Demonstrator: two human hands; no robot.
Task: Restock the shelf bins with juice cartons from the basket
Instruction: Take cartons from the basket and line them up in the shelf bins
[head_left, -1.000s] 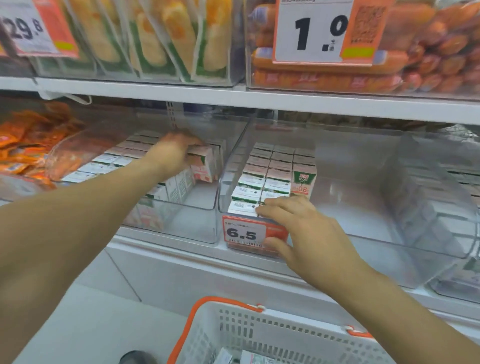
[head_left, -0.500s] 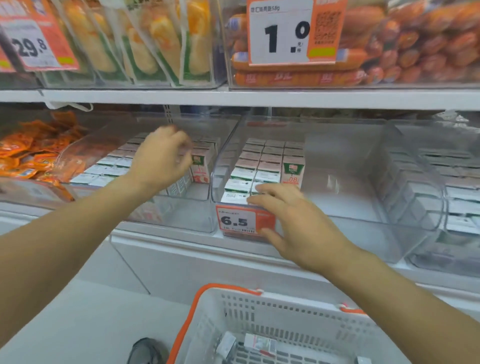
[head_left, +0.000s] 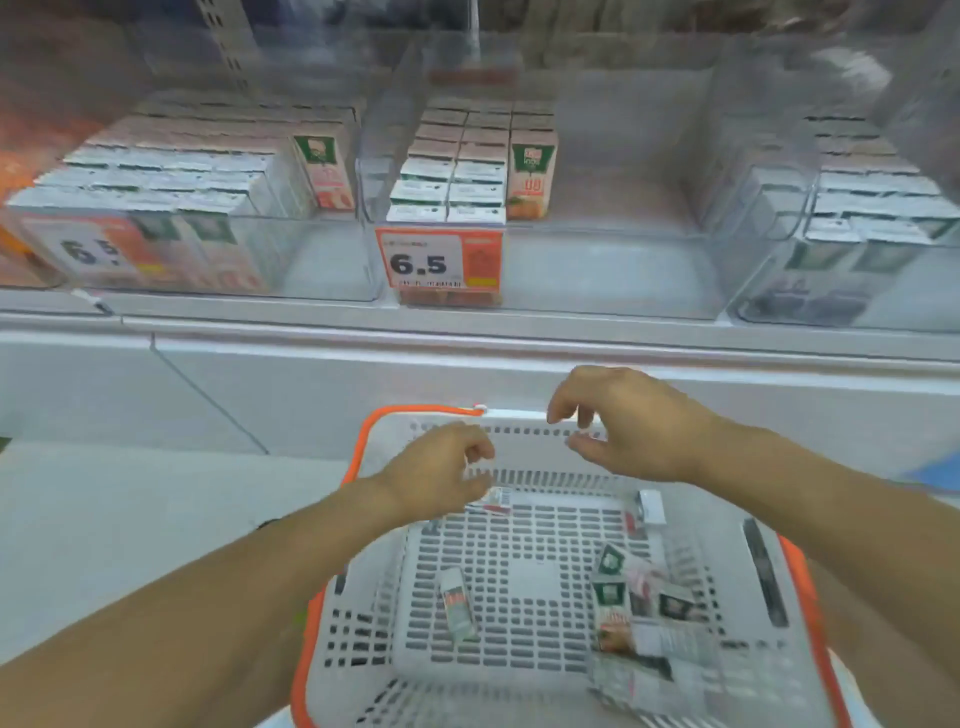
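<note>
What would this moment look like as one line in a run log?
phase: reaching for cartons | left hand: empty, over basket | right hand: empty, over basket | middle bin: part filled

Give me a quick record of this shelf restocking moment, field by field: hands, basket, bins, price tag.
left hand: empty, fingers loosely curled, over the basket's far left side
right hand: empty, fingers relaxed, over the basket's far rim
basket: white with an orange rim, below the shelf; a few juice cartons lie loose inside, most at the right
left bin: nearly full of cartons
middle bin: cartons only on its left side, right side bare
right bin: holds cartons, blurred
price tag: reads 6.5, on the middle bin's front
</note>
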